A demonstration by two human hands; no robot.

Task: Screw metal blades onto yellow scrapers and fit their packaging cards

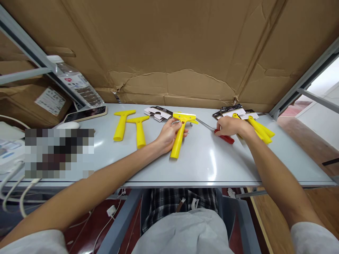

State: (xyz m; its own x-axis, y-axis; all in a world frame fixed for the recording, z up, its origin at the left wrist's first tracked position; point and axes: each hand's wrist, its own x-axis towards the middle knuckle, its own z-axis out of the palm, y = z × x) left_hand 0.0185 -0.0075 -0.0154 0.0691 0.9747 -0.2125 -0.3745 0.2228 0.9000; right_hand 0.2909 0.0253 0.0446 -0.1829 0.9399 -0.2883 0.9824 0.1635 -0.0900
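Note:
My left hand (169, 134) is closed around a yellow scraper (178, 141), held above the table with its wide head up and its handle toward me. A pale blade strip runs along the top of the head. My right hand (230, 126) has its fingers curled at the front of the red handle of a screwdriver (225, 137). The screwdriver's metal shaft points left toward the scraper head. Two more yellow scrapers, one (121, 126) beside another (140, 131), lie to the left. Further yellow scrapers (261, 129) lie partly behind my right hand and wrist.
Black-and-white cards (159, 113) lie at the back, with another pile of cards (233, 111) at right. A phone (86, 114), a plastic bottle (76, 83) and white cables (13, 183) are at left. A cardboard wall (169, 46) closes the table's (196, 169) back.

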